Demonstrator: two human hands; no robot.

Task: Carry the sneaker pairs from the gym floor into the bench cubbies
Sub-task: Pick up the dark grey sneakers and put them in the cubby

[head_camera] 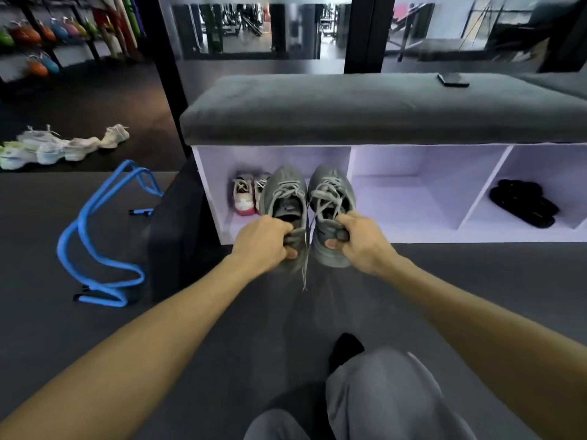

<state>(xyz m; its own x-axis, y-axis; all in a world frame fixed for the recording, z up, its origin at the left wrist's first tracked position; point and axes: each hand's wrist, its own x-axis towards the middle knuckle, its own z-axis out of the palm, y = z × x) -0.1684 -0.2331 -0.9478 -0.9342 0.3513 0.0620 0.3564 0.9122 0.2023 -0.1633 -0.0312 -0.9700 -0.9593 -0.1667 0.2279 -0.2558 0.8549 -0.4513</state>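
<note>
I hold a pair of grey sneakers in the air in front of the white cubby bench (351,160). My left hand (260,241) grips the heel of the left grey sneaker (284,192). My right hand (362,238) grips the heel of the right grey sneaker (330,188). Both toes point at the left cubby, where a white and pink sneaker pair (246,196) stands. The middle cubby (409,198) holds nothing. Several pale sneakers (63,146) lie on the floor at far left.
Black slippers (524,203) lie in the right cubby. A phone (452,79) rests on the grey bench cushion (365,106). Blue tube hurdles (104,236) and a dark block (173,242) stand on the floor left of the bench. My grey-trousered knee (381,392) is below.
</note>
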